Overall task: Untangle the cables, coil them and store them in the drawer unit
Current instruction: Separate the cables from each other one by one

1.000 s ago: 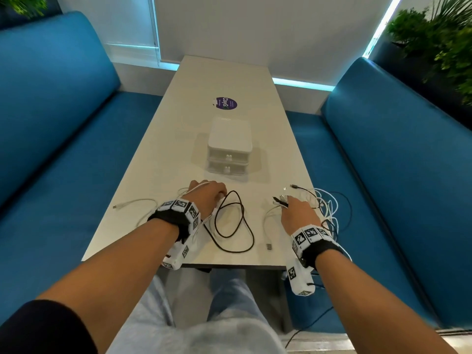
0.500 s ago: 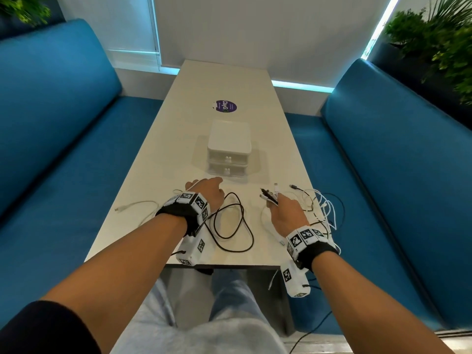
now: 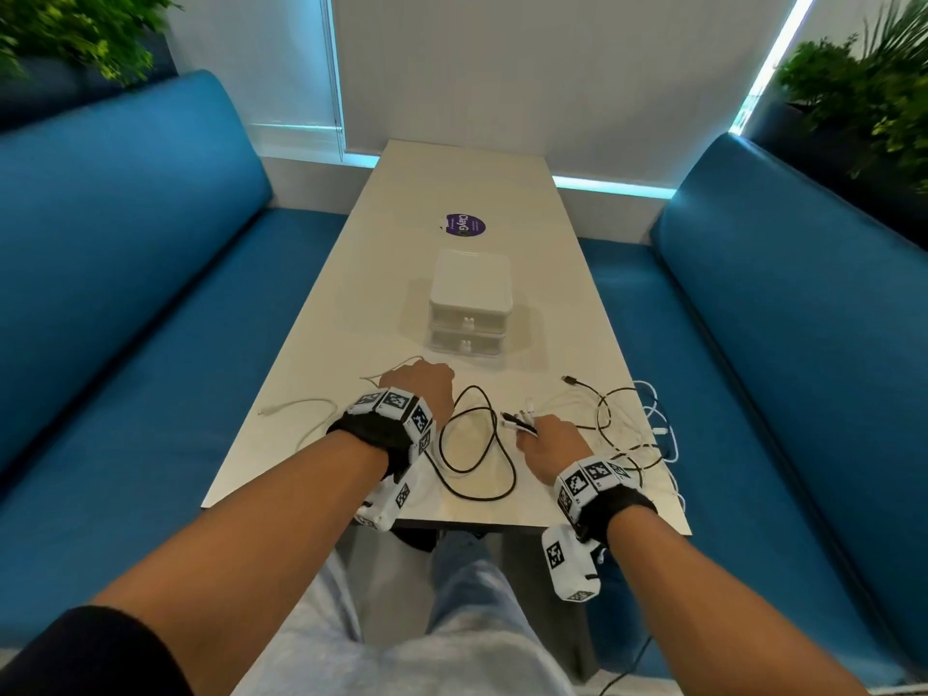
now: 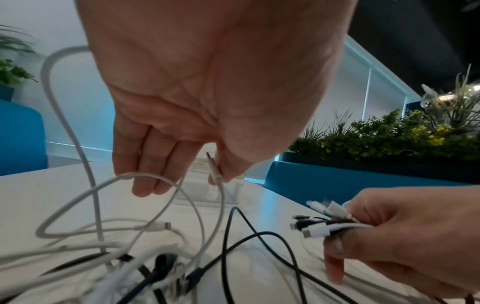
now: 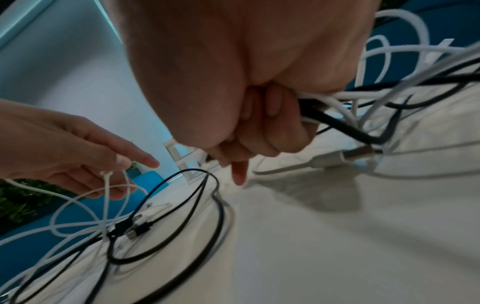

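Several white and black cables lie tangled on the near end of the table (image 3: 452, 183). My left hand (image 3: 424, 381) pinches the plug end of a thin white cable (image 4: 215, 174) between thumb and finger, just above the table. My right hand (image 3: 535, 432) grips a bundle of cable ends (image 4: 318, 225), white and black plugs sticking out to the left of its fist (image 5: 259, 131). A black cable loop (image 3: 479, 444) lies between the hands. The white two-drawer unit (image 3: 470, 303) stands behind them, both drawers closed.
More white and black cable (image 3: 632, 424) spills over the table's right edge toward the blue bench (image 3: 778, 369). A second blue bench (image 3: 125, 293) lines the left side. A purple sticker (image 3: 465, 226) marks the table beyond the drawer unit. Plants stand in both far corners.
My right hand has carried its bundle of cable ends leftward, closer to the left hand and the black loop. The left hand has stayed near the thin white cable.
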`<state>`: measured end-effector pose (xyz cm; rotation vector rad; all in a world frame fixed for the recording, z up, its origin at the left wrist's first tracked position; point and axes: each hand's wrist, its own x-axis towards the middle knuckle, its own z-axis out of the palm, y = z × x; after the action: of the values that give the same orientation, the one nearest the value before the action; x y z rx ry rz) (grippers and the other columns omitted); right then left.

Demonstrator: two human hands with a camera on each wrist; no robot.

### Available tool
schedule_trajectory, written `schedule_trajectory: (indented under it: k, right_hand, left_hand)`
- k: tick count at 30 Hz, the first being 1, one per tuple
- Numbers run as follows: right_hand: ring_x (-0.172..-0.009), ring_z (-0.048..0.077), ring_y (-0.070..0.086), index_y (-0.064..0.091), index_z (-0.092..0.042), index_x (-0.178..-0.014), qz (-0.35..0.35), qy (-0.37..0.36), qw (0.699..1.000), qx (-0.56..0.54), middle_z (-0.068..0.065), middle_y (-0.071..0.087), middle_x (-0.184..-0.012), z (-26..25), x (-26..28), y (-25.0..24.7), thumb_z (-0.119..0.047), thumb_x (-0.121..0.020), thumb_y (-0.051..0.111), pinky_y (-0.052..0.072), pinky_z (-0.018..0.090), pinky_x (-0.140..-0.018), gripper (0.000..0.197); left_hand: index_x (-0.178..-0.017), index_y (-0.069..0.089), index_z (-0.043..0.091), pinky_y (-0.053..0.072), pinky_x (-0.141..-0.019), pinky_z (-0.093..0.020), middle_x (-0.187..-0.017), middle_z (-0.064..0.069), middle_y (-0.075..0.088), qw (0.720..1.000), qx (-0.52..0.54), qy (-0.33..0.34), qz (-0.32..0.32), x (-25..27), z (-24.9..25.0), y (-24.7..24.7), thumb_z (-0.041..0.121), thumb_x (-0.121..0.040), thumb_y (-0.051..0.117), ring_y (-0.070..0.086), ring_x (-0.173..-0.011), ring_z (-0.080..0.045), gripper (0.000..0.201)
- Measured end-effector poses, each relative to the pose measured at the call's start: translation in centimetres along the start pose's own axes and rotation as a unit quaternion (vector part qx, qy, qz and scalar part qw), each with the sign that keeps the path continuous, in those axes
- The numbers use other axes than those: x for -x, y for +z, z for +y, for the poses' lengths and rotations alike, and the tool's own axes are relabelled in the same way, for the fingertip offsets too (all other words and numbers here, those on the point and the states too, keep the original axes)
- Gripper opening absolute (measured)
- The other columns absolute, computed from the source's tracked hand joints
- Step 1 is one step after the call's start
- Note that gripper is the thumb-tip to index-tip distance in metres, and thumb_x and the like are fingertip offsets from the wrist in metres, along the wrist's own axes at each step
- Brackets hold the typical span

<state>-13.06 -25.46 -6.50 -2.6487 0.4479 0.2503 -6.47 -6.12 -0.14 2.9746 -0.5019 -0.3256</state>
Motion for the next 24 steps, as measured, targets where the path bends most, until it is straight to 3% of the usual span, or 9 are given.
schedule_trajectory:
  k: [3,6,11,15,19,22,24]
  right_hand:
    - [-0.107,0.034,0.061,0.057,-0.005,-0.117,0.024,0.036,0.998,0.051,0.017,0.062,-0.118,0.8,0.0,-0.6,-0.030,-0.100,0.047,0.048,0.035,-0.083,0.032]
    - [-0.105,0.034,0.062,0.059,-0.006,-0.113,0.058,0.086,0.992,0.071,0.016,0.062,-0.115,1.5,0.1,-1.5,-0.020,-0.098,0.045,0.050,0.036,-0.082,0.025]
    - [-0.097,0.032,0.065,0.064,-0.006,-0.107,0.074,0.131,0.987,0.052,0.014,0.067,-0.106,3.0,0.3,-2.2,-0.021,-0.098,0.045,0.052,0.035,-0.079,0.026]
    - [-0.101,0.035,0.064,0.066,-0.004,-0.113,0.041,0.078,0.993,-0.072,0.017,0.068,-0.110,1.8,0.0,-2.2,-0.030,-0.101,0.046,0.047,0.033,-0.079,0.035]
    - [-0.099,0.035,0.064,0.069,-0.006,-0.109,0.055,0.008,0.992,-0.110,0.016,0.069,-0.107,-1.0,-0.3,-1.8,-0.028,-0.099,0.047,0.050,0.034,-0.081,0.031]
    - [-0.098,0.035,0.064,0.066,-0.006,-0.109,0.052,0.004,0.994,-0.095,0.015,0.069,-0.104,-2.3,-0.6,-0.8,-0.038,-0.095,0.052,0.047,0.030,-0.074,0.037]
    - [-0.095,0.032,0.064,0.065,-0.009,-0.106,0.044,0.019,0.996,-0.076,0.011,0.068,-0.100,-2.5,-0.5,-0.3,-0.046,-0.088,0.059,0.043,0.027,-0.070,0.041]
  left_hand:
    - [-0.128,0.055,0.018,0.042,-0.093,-0.036,-0.124,-0.009,0.058,1.000,-0.023,0.010,0.001,0.1,0.3,0.0,0.021,-0.096,0.044,0.057,-0.115,-0.030,0.034]
    - [-0.114,0.057,0.020,0.032,-0.098,-0.040,-0.105,-0.005,0.059,0.996,-0.077,0.023,0.026,0.2,0.4,0.1,0.020,-0.093,0.045,0.055,-0.110,-0.029,0.024]
    - [-0.128,0.051,0.021,0.044,-0.090,-0.039,-0.122,-0.005,0.055,0.992,-0.109,0.034,0.061,-0.3,-0.5,0.4,0.025,-0.097,0.049,0.050,-0.118,-0.028,0.032]
    - [-0.135,0.046,0.020,0.044,-0.092,-0.042,-0.126,-0.011,0.050,0.998,-0.019,0.010,0.054,-0.9,-2.0,1.0,0.032,-0.102,0.041,0.044,-0.121,-0.031,0.036]
    - [-0.147,0.034,0.028,0.044,-0.094,-0.040,-0.131,-0.012,0.056,0.999,-0.027,-0.018,0.037,-0.2,-2.3,1.8,0.042,-0.104,0.028,0.051,-0.120,-0.032,0.046]
    - [-0.150,0.030,0.026,0.043,-0.080,-0.035,-0.122,-0.008,0.061,0.995,-0.092,-0.004,0.031,0.4,-1.8,1.4,0.035,-0.103,0.032,0.058,-0.110,-0.030,0.048]
    - [-0.145,0.038,0.022,0.039,-0.073,-0.032,-0.115,-0.005,0.063,0.987,-0.158,0.009,0.042,0.7,-1.2,0.5,0.023,-0.098,0.043,0.062,-0.103,-0.026,0.047]
